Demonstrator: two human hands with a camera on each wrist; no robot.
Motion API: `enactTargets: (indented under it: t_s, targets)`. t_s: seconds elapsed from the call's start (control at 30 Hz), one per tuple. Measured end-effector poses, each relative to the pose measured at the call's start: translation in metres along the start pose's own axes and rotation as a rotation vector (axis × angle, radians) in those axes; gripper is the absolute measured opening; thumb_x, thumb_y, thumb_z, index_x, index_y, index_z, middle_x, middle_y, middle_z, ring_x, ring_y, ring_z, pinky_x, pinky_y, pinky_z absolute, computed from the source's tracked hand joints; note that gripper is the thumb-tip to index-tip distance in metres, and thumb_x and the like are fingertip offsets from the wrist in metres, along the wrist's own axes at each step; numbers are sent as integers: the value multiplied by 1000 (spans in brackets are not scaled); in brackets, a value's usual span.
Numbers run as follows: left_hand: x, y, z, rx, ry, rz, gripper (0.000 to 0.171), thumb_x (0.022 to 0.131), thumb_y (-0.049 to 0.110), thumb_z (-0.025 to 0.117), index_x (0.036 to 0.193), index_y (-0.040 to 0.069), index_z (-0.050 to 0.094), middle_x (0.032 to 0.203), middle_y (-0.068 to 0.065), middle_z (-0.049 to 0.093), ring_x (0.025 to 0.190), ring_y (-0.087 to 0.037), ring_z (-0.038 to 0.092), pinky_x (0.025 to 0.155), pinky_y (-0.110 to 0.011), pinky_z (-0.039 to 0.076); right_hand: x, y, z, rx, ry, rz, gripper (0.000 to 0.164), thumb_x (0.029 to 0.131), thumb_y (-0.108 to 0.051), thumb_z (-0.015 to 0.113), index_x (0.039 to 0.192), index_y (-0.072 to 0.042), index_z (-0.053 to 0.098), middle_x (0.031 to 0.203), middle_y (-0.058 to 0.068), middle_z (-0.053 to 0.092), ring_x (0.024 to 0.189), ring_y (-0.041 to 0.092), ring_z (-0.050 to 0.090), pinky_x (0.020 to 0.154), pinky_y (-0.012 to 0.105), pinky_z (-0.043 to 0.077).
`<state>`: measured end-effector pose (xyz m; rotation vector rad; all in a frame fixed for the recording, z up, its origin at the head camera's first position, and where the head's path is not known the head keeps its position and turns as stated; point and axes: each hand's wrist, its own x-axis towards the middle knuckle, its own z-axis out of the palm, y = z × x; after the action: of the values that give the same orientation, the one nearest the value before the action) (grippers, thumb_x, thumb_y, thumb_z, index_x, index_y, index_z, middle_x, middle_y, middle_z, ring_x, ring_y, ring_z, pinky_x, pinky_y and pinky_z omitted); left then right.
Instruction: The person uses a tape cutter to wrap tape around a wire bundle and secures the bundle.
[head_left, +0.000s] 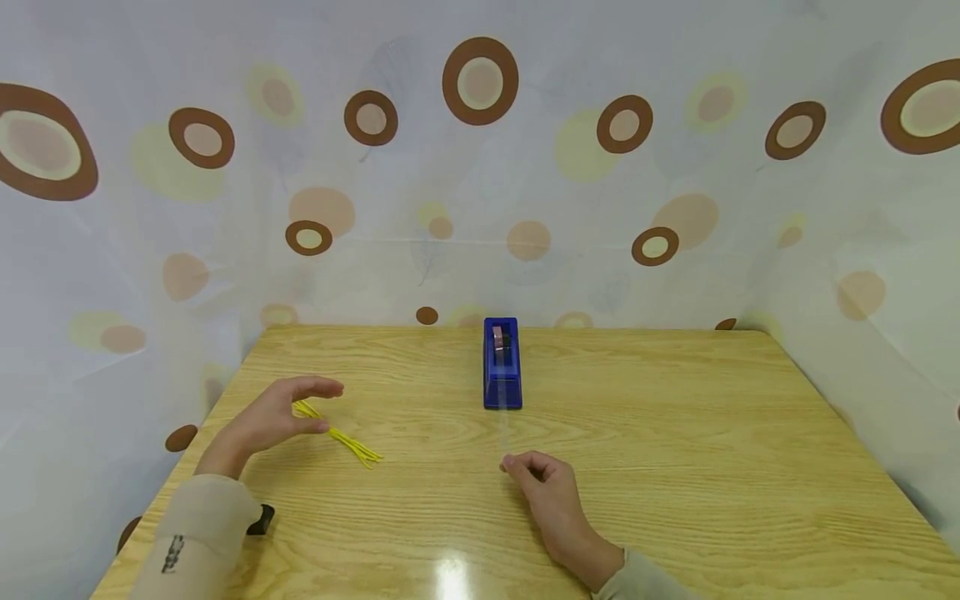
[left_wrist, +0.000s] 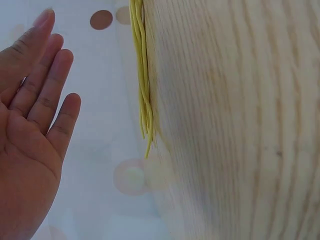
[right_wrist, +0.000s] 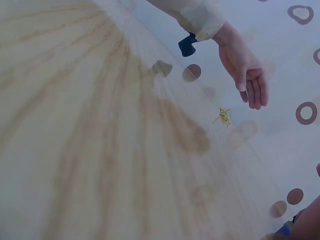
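A bundle of thin yellow strands (head_left: 352, 444), perhaps cords or wires, lies on the table at the left. My left hand (head_left: 273, 414) hovers over the bundle's far end, thumb and fingers spread apart, gripping nothing. In the left wrist view, this hand (left_wrist: 37, 110) shows its palm beside the yellow strands (left_wrist: 142, 70). Near the table's middle, my right hand (head_left: 551, 500) pinches the end of a strip of clear tape (head_left: 504, 432). The strip stretches back to a blue tape dispenser (head_left: 502, 392) holding a roll. Only part of my right hand (right_wrist: 307, 222) shows in the right wrist view.
Everything stands on a wood-grain table (head_left: 675, 417). A pale sheet with brown circles (head_left: 480, 81) rises behind it and along both sides. Under the left sleeve, a small black piece (head_left: 261, 520) sticks out.
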<state>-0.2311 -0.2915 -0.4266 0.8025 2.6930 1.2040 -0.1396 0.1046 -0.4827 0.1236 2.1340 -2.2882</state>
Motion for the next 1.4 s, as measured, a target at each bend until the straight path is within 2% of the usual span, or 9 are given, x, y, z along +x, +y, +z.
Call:
enactTargets:
  t_s: [0.23, 0.47, 0.7, 1.07, 1.4]
  targets:
    - [0, -7, -2, -17, -33, -29, 50, 84, 5, 78, 130, -2, 60, 127, -13, 63, 123, -39, 53, 99, -60, 40, -1, -2, 1, 3, -2, -13, 22, 93, -16, 71, 88, 6, 70, 93, 10, 69, 87, 19, 58, 74, 25, 47]
    - [-1, -12, -4, -22, -44, -80, 45, 85, 5, 77, 128, 0, 63, 126, -13, 64, 123, -39, 53, 99, -59, 40, 0, 0, 0, -5, -20, -39, 23, 93, -17, 70, 87, 6, 70, 92, 10, 70, 86, 20, 58, 72, 25, 47]
    - [0, -17, -4, -16, -49, -108, 41, 85, 5, 77, 124, 2, 66, 123, -12, 66, 122, -39, 54, 100, -59, 39, 1, 0, 1, 0, -12, -13, 23, 92, -17, 71, 87, 5, 70, 91, 10, 69, 84, 18, 57, 72, 25, 46]
    - [6, -24, 0, 14, -80, -108, 34, 81, 0, 79, 114, 3, 71, 110, -5, 70, 114, -35, 59, 99, -56, 41, 0, 0, 2, -3, -2, 6, 22, 92, -16, 71, 86, 6, 70, 91, 11, 69, 82, 17, 56, 70, 24, 44]
    - [14, -21, 4, 62, -110, -113, 30, 79, -1, 80, 108, 7, 73, 104, 0, 71, 106, -30, 63, 93, -50, 47, -1, -1, 2, -20, 6, 15, 19, 93, -14, 70, 86, 3, 70, 92, 10, 69, 80, 15, 53, 68, 24, 43]
